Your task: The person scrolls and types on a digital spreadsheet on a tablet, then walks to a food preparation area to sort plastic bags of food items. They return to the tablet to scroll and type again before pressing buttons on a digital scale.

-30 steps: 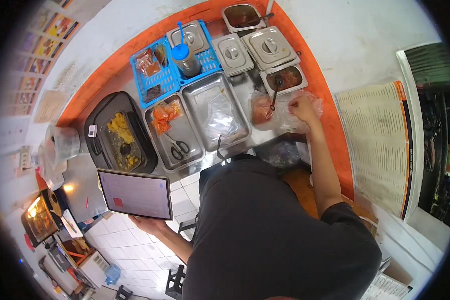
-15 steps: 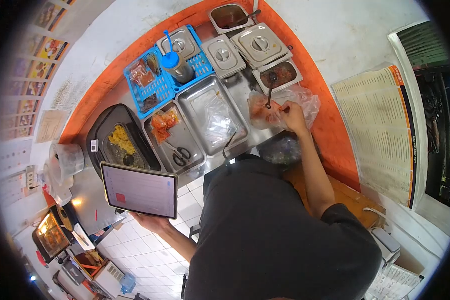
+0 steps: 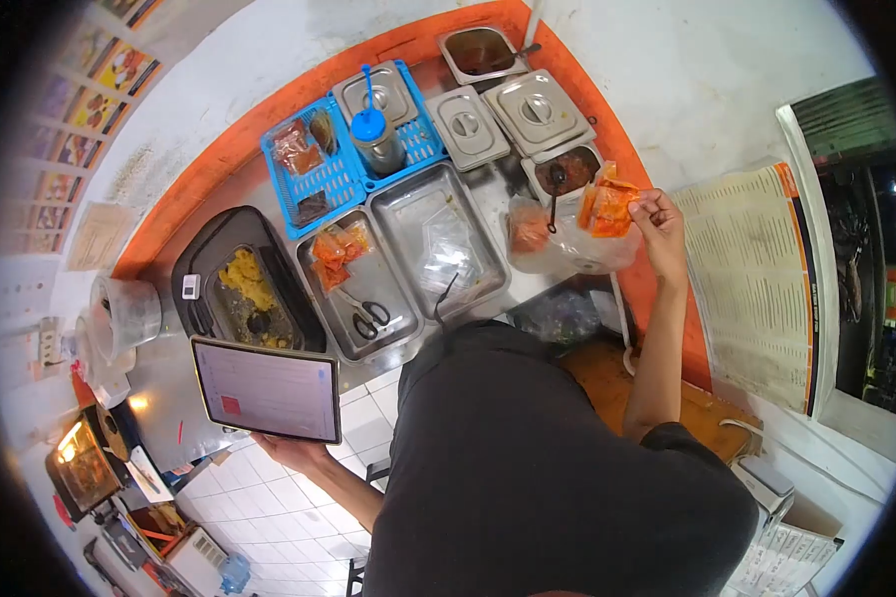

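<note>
My left hand (image 3: 291, 453) grips the lower edge of a tablet (image 3: 267, 390), its lit screen facing up. Held up in my right hand (image 3: 659, 225) are orange sauce packets (image 3: 607, 203), pinched between the fingers above a clear plastic bag (image 3: 572, 244). More orange contents (image 3: 531, 227) show at the bag's left side. Just behind the bag, a metal container of red sauce (image 3: 569, 171) has a dark ladle (image 3: 555, 199) in it.
Orange packets and black scissors (image 3: 371, 320) lie in a steel tray (image 3: 340, 343). Beside it, another steel tray (image 3: 493, 284) holds clear bags. A blue basket (image 3: 319, 204) holds a blue-capped bottle (image 3: 376, 144). A black pan (image 3: 204, 259) with yellow food stands left.
My right hand has risen from the plastic bag and moved right, lifting orange packets out. My left hand still holds the tablet, which sits slightly lower and further left in view.
</note>
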Demonstrator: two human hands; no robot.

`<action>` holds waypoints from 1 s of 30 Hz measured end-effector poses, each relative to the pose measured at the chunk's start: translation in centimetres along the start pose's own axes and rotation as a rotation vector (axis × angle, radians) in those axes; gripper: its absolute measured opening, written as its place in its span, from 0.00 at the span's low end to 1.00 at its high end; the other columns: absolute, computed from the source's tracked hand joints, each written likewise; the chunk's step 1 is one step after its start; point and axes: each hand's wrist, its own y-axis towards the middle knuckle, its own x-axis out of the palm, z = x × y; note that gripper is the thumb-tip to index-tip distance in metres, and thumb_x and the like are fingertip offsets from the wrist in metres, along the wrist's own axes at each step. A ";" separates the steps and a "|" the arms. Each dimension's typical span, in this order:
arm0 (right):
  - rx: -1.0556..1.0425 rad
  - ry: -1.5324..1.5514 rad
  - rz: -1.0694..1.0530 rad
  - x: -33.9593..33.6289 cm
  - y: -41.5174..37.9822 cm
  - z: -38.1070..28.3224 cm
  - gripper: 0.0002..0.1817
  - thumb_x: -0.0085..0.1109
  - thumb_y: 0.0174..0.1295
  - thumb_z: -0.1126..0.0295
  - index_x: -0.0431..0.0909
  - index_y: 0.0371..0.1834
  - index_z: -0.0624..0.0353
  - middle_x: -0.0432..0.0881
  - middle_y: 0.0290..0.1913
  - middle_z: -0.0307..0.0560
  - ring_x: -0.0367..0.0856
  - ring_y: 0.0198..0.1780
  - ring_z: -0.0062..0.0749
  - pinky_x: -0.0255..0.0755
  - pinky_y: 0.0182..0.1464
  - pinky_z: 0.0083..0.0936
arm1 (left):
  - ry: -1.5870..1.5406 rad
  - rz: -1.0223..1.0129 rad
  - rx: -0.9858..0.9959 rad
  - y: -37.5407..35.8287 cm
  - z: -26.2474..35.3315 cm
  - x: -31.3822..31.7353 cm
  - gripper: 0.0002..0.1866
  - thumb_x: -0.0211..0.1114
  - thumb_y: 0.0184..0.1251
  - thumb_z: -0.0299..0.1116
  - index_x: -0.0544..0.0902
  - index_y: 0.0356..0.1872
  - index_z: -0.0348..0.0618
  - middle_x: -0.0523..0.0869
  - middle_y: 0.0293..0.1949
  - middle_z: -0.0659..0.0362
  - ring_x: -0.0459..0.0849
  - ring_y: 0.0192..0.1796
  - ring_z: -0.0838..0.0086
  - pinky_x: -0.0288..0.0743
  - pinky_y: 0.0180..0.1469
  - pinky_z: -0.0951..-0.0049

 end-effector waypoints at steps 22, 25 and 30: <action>0.177 0.147 -1.235 34.9 1.4 -2.9 0.08 0.57 0.67 0.67 0.71 0.40 0.58 0.79 0.38 0.35 0.76 0.41 0.15 0.70 0.44 0.16 | -0.228 0.251 0.143 3.4 4.8 -10.6 0.29 0.39 0.76 0.50 0.61 0.68 0.39 0.66 0.67 0.53 0.66 0.67 0.59 0.61 0.68 0.58; 0.106 0.176 -1.162 36.3 1.4 -5.1 0.06 0.56 0.66 0.68 0.71 0.41 0.57 0.79 0.43 0.43 0.76 0.50 0.25 0.71 0.49 0.22 | -0.219 0.334 0.139 3.9 5.6 -10.9 0.28 0.38 0.76 0.49 0.59 0.70 0.44 0.63 0.69 0.54 0.64 0.69 0.60 0.60 0.69 0.58; 0.204 0.283 -0.973 37.0 2.5 -4.6 0.07 0.55 0.66 0.71 0.72 0.45 0.57 0.78 0.45 0.41 0.77 0.48 0.23 0.72 0.49 0.23 | -0.228 0.386 0.145 5.5 6.7 -11.2 0.28 0.38 0.77 0.49 0.61 0.68 0.39 0.67 0.67 0.52 0.67 0.67 0.60 0.60 0.69 0.58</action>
